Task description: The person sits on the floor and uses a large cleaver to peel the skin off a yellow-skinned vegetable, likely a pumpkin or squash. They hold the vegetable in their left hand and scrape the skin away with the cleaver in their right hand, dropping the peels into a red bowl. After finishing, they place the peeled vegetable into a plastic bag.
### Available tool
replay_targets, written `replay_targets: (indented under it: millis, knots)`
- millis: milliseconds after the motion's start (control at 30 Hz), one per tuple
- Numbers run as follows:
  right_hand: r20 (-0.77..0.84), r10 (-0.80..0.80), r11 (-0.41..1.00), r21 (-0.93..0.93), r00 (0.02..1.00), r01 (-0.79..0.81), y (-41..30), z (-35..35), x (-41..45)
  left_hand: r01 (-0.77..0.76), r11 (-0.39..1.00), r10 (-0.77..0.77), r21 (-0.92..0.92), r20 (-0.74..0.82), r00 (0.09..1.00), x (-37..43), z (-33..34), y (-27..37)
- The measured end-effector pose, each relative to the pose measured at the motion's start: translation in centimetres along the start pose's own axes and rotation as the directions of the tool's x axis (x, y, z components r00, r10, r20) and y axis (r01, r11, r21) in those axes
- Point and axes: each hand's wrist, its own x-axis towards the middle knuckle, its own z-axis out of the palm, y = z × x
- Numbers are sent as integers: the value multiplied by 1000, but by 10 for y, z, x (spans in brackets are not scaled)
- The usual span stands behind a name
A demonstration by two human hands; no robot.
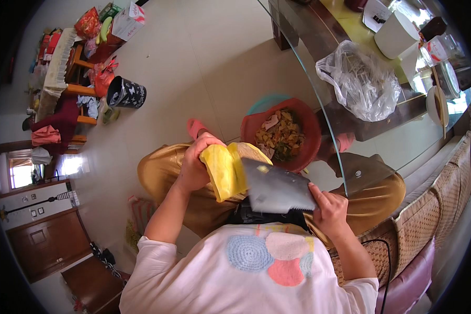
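My left hand (198, 165) grips a large piece of yellow-fleshed fruit or squash (221, 172) over my lap, its surface cut into flat facets. In my right hand (329, 208) is a broad cleaver (278, 188), slightly blurred. The blade's far end overlaps the right side of the yellow piece; whether it is cutting in, I cannot tell. A small yellow scrap clings to the blade. Just beyond my hands, between my feet, a red plastic basin (312, 135) holds peelings and scraps (284, 135).
At right, a glass table (310, 74) carries a clear plastic bag (361, 84), a white paper roll (396, 35) and a bowl with chopsticks (435, 106). A teal rim (265, 103) shows behind the basin. A black patterned bin (127, 93) stands left. The woven-covered sofa (420, 219) is at my right.
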Motion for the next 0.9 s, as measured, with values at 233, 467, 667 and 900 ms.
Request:
replay_targets:
  millis: [233,467,667,900]
  knots:
    - [-8,-228,974,15,974,228,-3,-13,15,-67,995,78,-75,155,985,12,3,5]
    - [-35,-116,993,-33,993,115,16,10,-3,-8,991,30,-136,167,986,14,9,12]
    - [65,32,998,-52,997,-29,24,22,-25,-3,991,21,-134,129,991,6,25,-15]
    - [91,44,997,-75,995,-37,10,2,-6,55,992,-42,-117,111,993,10,25,-19]
